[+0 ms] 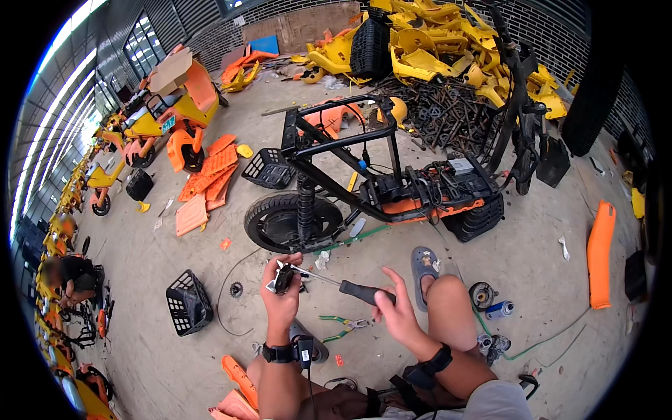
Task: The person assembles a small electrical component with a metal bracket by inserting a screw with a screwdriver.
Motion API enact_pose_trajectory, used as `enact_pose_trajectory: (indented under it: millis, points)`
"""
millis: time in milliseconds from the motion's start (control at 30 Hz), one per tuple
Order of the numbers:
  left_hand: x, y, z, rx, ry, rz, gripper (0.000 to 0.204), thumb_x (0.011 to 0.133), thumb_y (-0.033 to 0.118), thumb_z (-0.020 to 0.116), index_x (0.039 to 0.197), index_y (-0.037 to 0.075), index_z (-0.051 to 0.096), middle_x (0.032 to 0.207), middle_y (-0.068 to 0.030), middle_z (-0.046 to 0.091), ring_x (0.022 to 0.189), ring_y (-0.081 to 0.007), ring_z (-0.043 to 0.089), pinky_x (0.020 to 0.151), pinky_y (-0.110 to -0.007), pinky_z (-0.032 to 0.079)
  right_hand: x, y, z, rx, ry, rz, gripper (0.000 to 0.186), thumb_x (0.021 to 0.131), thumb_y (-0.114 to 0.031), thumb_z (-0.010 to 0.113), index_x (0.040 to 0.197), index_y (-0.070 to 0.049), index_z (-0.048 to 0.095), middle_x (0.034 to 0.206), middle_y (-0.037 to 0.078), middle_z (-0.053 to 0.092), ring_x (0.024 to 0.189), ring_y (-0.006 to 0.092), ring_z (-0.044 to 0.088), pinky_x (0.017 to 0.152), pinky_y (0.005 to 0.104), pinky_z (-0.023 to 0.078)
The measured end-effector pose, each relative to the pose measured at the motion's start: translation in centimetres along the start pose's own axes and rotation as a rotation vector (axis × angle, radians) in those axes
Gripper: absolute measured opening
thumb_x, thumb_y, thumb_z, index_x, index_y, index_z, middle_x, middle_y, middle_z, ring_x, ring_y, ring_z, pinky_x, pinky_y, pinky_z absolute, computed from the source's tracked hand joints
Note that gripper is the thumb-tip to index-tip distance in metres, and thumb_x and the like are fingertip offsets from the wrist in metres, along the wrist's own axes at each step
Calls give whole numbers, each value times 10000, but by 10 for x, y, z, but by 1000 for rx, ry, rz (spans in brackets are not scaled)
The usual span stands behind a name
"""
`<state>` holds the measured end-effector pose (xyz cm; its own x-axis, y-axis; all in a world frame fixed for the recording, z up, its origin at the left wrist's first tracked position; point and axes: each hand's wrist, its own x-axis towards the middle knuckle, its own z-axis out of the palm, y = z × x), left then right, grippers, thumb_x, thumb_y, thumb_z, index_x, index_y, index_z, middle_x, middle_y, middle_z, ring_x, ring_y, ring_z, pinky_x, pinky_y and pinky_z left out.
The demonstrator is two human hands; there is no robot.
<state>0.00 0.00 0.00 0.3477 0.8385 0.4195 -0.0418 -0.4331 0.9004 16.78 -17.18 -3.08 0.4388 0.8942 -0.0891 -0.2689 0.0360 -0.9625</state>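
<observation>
A small black-and-silver part (283,278) is in the left hand (281,305), held up above the concrete floor (546,280) in front of the seated person; the thumb and fingers close around it and cover much of its outline, so its exact kind is hard to make out. The shaft of a screwdriver (358,290) reaches the part from the right, and whether its tip is seated in anything cannot be told. The right hand (400,313) grips the end of the dark handle loosely, index finger raised away from it, the other fingers partly hidden. A small black box (305,351) at the left wrist strap (281,353) bears a white label too small to read. Green-handled pliers (353,324) lie on the floor between the forearms, and a black plastic basket (189,308) sits to the left. Just beyond the hands stands a stripped scooter frame (336,142) with its rear wheel (287,222); a pale label (461,166) on its deck is illegible. To the right, a blue spray can (500,310) carries blurred print. Further off, a yellow-and-orange scooter (143,120) shows a green plate (168,124), its characters indistinct. A crouching co-worker (73,276) is at far left, and yellow panels (420,56) are heaped against the back wall, while the fisheye's black rim cuts off the corners.
</observation>
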Motion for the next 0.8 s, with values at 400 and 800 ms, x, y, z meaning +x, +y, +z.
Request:
enact_pose_trajectory:
  millis: [400, 800]
  points:
    - [-1, -1, -1, 11, -20, -32, 453, 794, -186, 557, 1204, 0, 503, 1146, -138, 652, 1028, -195, 631, 909, -323, 507, 3, -11, -5, 45, -59, 16, 365, 963, -212, 609, 1246, -17, 487, 776, 35, 610, 641, 70, 522, 576, 226, 416]
    - [-2, -1, -5, 98, -113, -56, 456, 788, -196, 530, 1196, 4, 500, 1115, -123, 653, 1027, -191, 633, 904, -320, 508, 6, -9, -7, 94, -22, 131, 251, 965, -245, 614, 1087, -27, 588, 658, -19, 533, 545, 41, 442, 475, 205, 332]
